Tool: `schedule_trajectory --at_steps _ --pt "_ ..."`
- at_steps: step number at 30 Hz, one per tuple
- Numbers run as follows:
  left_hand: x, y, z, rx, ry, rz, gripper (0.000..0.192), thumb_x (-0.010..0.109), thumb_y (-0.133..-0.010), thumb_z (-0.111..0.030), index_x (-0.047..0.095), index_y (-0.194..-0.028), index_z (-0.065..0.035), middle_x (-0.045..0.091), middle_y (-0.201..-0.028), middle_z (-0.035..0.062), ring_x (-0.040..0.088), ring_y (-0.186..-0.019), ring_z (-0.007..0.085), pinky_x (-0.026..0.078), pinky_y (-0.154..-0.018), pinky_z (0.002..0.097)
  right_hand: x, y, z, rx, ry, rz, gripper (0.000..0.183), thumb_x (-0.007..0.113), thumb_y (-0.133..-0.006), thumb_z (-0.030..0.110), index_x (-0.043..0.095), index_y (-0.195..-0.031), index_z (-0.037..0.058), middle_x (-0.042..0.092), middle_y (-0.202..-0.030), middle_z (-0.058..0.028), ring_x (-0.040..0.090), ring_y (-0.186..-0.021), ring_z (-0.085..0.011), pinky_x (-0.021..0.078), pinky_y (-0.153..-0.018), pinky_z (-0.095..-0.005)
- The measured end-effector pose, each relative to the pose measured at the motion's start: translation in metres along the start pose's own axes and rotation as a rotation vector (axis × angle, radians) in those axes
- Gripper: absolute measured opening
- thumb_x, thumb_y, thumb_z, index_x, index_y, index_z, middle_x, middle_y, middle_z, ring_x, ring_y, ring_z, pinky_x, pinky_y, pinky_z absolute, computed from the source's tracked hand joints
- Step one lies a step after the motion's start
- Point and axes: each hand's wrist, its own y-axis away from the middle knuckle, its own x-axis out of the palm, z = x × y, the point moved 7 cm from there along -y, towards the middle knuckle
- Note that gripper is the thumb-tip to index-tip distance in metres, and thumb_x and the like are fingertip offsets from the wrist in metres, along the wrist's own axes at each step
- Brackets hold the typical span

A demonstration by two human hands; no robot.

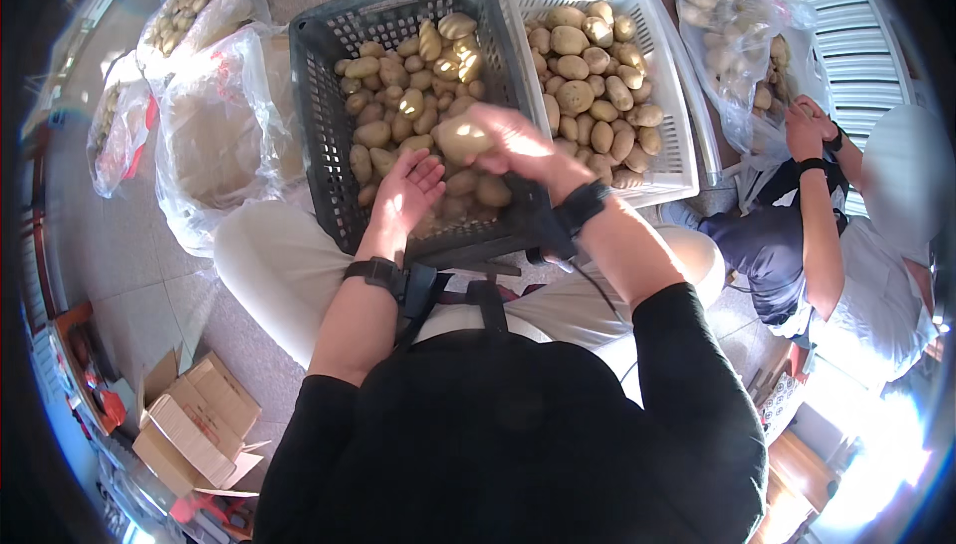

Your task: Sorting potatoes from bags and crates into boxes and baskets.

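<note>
My right hand (511, 142) grips a large potato (463, 141) above the near part of a black plastic crate (317, 163). My left hand (409, 189) is over the crate's near left part, palm turned up and fingers apart, with nothing in it. Many loose potatoes (392, 74) of mixed sizes lie in the black crate, some lit by patches of sun. Against its right side stands a white plastic crate (676, 133), also holding many potatoes (575, 96). Black bands are around both my wrists.
Left of the black crate is an open clear plastic bag (216, 126); bags of potatoes (179, 18) lie beyond it. A co-worker (814, 245) sits at right with both hands by another potato bag (739, 59). An open cardboard box (194, 424) is at lower left.
</note>
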Motion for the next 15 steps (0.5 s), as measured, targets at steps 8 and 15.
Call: schedule_trajectory --at_steps 8,15 --pt "-0.024 -0.002 -0.003 -0.003 0.102 -0.107 0.033 0.053 -0.08 -0.024 0.042 -0.103 -0.0033 0.049 -0.094 0.011 0.053 -0.079 0.0224 0.047 -0.06 0.0304 0.003 0.013 0.026 -0.088 0.362 -0.217 0.03 0.059 -0.072 0.026 0.056 -0.088 0.0007 0.057 -0.07 -0.0046 0.053 -0.053 -0.0096 0.0422 -0.046 -0.0212" --pt "-0.046 -0.02 -0.008 0.124 0.146 -0.213 0.029 0.053 -0.08 -0.009 0.04 -0.105 -0.0027 0.048 -0.098 0.011 0.049 -0.087 0.0235 0.046 -0.068 0.0364 -0.215 0.056 0.002 0.119 1.041 -0.757 0.031 0.062 -0.062 0.028 0.059 -0.072 -0.0003 0.059 -0.072 -0.0133 0.057 -0.067 -0.0263 0.045 -0.059 -0.0346"
